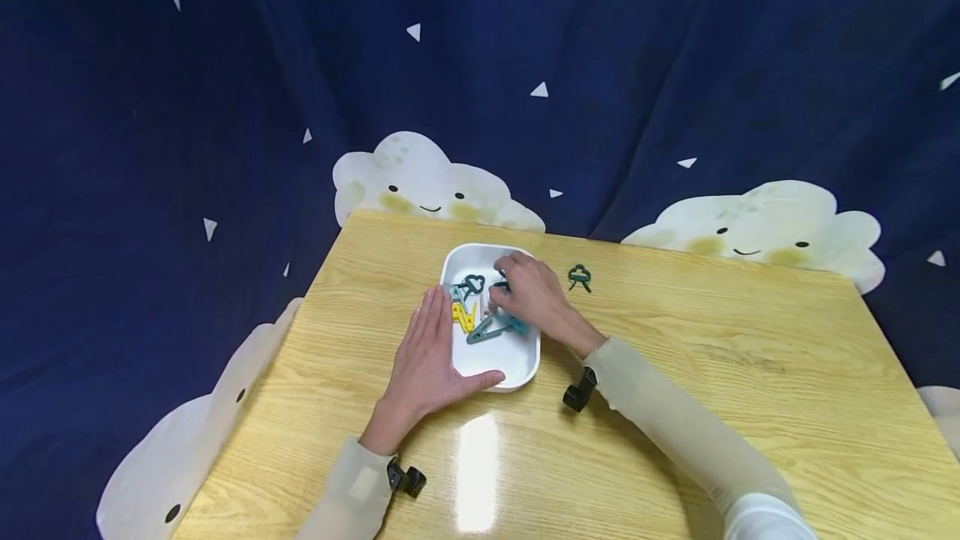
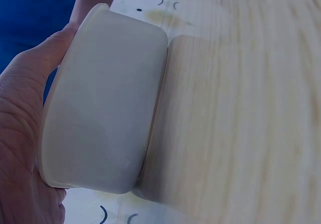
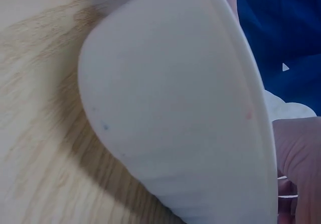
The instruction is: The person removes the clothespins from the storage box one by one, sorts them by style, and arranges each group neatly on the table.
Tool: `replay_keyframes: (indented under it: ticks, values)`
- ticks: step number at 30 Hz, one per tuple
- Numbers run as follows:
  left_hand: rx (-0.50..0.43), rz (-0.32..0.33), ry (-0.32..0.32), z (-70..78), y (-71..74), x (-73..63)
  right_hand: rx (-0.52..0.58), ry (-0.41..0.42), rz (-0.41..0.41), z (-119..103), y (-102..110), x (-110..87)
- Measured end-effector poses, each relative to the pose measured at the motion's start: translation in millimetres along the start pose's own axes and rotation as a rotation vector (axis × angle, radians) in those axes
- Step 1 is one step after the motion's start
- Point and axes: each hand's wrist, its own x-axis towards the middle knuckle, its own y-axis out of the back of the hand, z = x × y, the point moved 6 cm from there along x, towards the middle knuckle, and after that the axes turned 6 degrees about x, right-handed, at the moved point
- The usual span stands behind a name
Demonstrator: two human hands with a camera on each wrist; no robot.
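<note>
A white plastic box (image 1: 510,369) holds several clothespins. Inside are a dark green cloud-shaped clip (image 1: 472,283), a light green clothespin (image 1: 458,297), a yellow clothespin (image 1: 462,317), a pale pink clothespin (image 1: 483,307) and a grey-green clothespin (image 1: 483,332). My left hand (image 1: 429,354) lies along the box's left side with straight fingers, its thumb stretched over the near rim. Reaching over the far right rim, my right hand (image 1: 534,294) has bent fingers and thumb around a dark green clip (image 1: 503,284), which it partly hides. Both wrist views mostly show the box's outer wall (image 2: 108,103).
Another dark green clip (image 1: 579,277) lies on the wooden table (image 1: 712,340), right of the box. A dark blue curtain (image 1: 480,65) with white clouds hangs behind the table's far edge. Small black devices are strapped to both wrists.
</note>
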Motion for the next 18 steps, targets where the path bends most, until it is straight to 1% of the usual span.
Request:
replay_keyframes:
  ticks: [10,18]
  values:
    - [-0.009,-0.004,0.009,-0.6,2.1,-1.3,-0.012,-0.030,-0.111,-2,-14,16.9]
    - [-0.010,0.000,0.003,1.3,3.8,-1.1,-0.012,-0.043,-0.153,-1,-25,26.2]
